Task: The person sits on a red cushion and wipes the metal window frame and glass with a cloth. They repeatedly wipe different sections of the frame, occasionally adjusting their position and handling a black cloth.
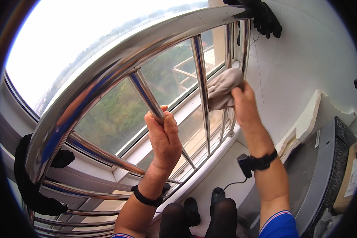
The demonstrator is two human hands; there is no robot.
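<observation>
A polished metal railing [166, 35] runs in front of a window, its thick top rail carried on several upright bars. My left hand [164, 139] is wrapped around one upright bar [147, 93], below the top rail. In my right hand [244, 102] is a bunched pale grey cloth [224, 89], held at the bars further right. The cloth overlaps the bars there, and whether it presses on one I cannot tell. Each wrist bears a black strap, and the right one has a small box [244, 165] with a cable.
Black cloth items hang over the rail, a glove [266, 20] at upper right and dark fabric [26, 178] at lower left. Beside my right arm lean a grey panel [303, 166], a torn white foam sheet [303, 122] and a cardboard box [349, 175]. A white ledge [193, 181] borders the floor.
</observation>
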